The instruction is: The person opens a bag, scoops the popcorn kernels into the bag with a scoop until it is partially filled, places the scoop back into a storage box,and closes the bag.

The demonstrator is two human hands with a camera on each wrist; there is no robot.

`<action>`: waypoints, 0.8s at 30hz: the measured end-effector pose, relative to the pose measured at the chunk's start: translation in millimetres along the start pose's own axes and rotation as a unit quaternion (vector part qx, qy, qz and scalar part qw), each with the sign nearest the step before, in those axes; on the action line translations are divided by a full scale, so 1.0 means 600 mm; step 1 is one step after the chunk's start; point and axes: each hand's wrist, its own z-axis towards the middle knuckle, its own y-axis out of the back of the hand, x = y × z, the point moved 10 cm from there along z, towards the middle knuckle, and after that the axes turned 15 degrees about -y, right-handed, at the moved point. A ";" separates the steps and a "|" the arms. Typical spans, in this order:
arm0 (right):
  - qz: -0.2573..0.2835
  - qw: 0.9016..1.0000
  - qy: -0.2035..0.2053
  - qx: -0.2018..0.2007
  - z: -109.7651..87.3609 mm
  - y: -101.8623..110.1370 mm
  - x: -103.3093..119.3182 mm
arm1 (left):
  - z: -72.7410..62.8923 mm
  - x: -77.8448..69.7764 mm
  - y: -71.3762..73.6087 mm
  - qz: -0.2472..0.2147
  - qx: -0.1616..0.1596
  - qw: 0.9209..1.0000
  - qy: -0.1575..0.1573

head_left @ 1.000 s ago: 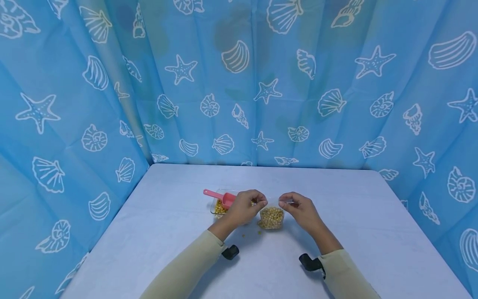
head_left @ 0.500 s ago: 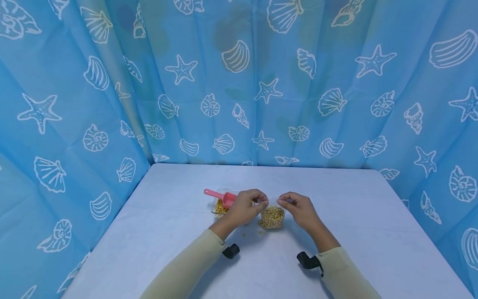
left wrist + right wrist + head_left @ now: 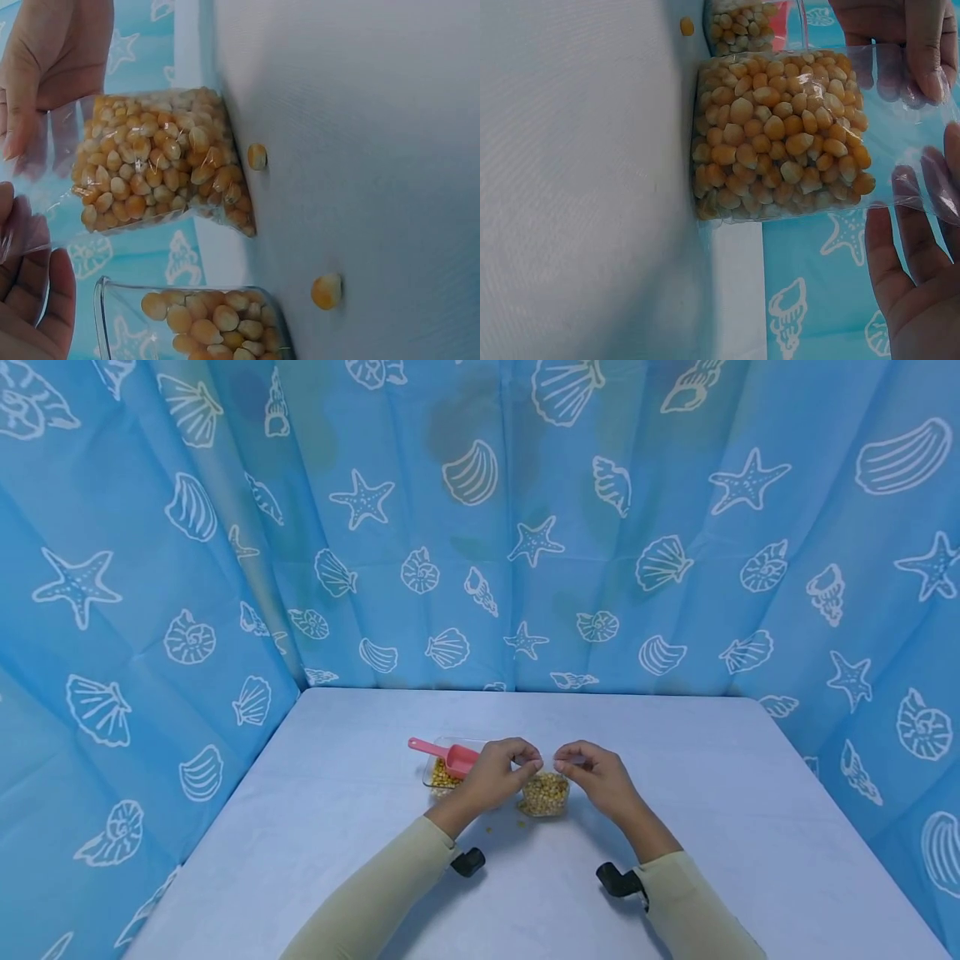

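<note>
A clear plastic bag (image 3: 543, 795) of corn kernels stands upright on the table between my hands. My left hand (image 3: 497, 774) pinches the left side of its upper edge. My right hand (image 3: 602, 779) pinches the right side of that edge. In the left wrist view the bag (image 3: 154, 161) bulges with kernels in its lower part, while the film above is bare. The right wrist view has the bag (image 3: 780, 139) close up, its bottom on the table and its clear top stretched between both thumbs and fingers.
A glass container (image 3: 429, 777) of corn kernels stands left of the bag, partly behind my left hand. A pink scoop (image 3: 457, 761) lies on it, handle to the left. Loose kernels (image 3: 326, 291) rest on the white table (image 3: 360, 827). Blue curtains (image 3: 480, 527) surround the back and sides.
My right hand has shifted slightly left, so both hands' fingertips are a little closer together at the bag's top. The bag, container and scoop remain in place.
</note>
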 end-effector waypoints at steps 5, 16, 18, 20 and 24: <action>0.007 1.000 -0.001 0.023 0.000 -0.007 0.005 | 0.000 -0.001 -0.001 0.002 -0.001 1.000 -0.008; -0.002 1.000 0.008 0.023 -0.003 -0.008 0.011 | 0.005 -0.013 0.001 0.031 0.009 0.999 -0.022; 0.002 1.000 0.009 0.021 -0.004 -0.007 0.011 | 0.006 -0.014 -0.001 0.033 0.013 0.999 -0.021; 0.005 1.000 0.010 0.021 -0.004 -0.006 0.011 | 0.008 -0.015 -0.002 0.034 0.018 0.999 -0.020; 0.012 1.000 0.014 0.023 -0.004 -0.006 0.010 | 0.011 -0.019 -0.005 0.038 0.024 0.999 -0.029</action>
